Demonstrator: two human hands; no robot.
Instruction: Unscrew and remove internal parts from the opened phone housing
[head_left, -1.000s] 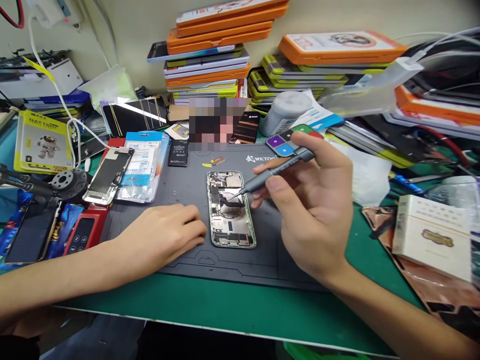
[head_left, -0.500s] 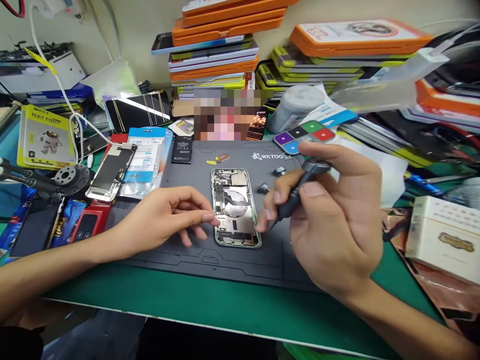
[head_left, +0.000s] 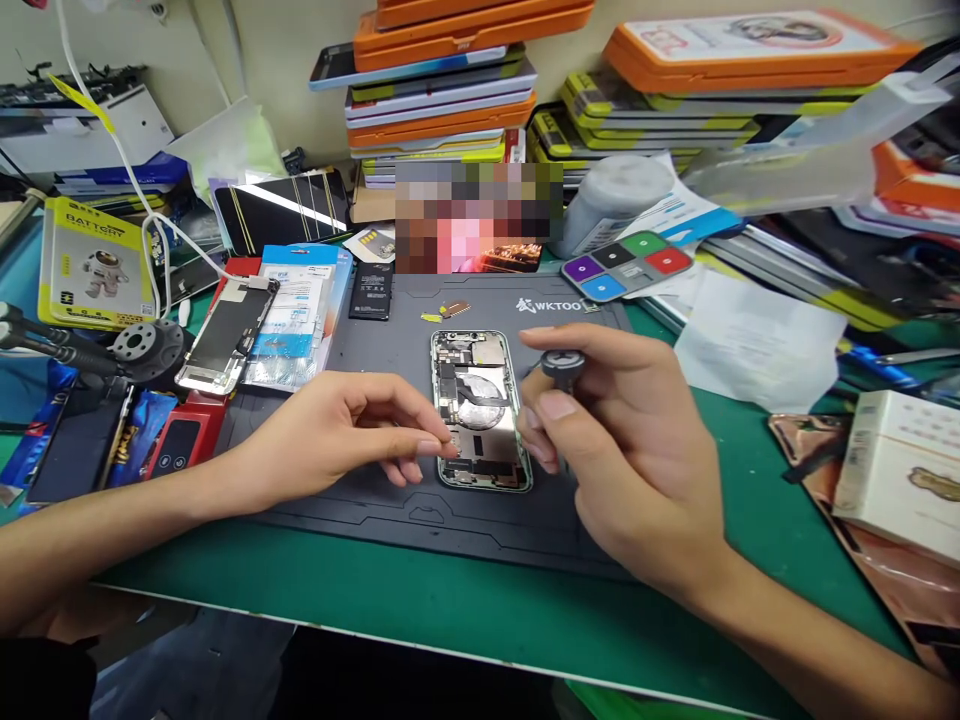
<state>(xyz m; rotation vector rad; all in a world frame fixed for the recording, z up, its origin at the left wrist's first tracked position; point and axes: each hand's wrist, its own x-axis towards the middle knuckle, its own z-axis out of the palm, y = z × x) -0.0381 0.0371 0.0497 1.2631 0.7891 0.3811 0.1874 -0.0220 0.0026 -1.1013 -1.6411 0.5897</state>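
An opened phone (head_left: 480, 410) lies on the dark grey work mat (head_left: 480, 530), its inner parts and a round silver coil exposed. My left hand (head_left: 367, 430) reaches in from the left, thumb and finger pinched together at the phone's lower left edge; whatever is between them is too small to make out. To the right of the phone, my right hand (head_left: 630, 430) is closed around a dark screwdriver (head_left: 562, 366), whose round cap points up under the bent index finger. The screwdriver's shaft and tip are hidden by the hand.
A removed phone screen (head_left: 229, 335) and a blue-white packet (head_left: 292, 330) lie left. Behind the phone are a black battery (head_left: 371, 290), small copper-coloured pieces (head_left: 455, 309) and a coloured magnetic pad (head_left: 626, 265). A white box (head_left: 900, 470) sits right; orange cases (head_left: 465, 40) are stacked behind.
My right hand has moved slightly left and turned the screwdriver more upright. My left fingers have closed into a tighter pinch at the phone's edge. The view has shifted a little.
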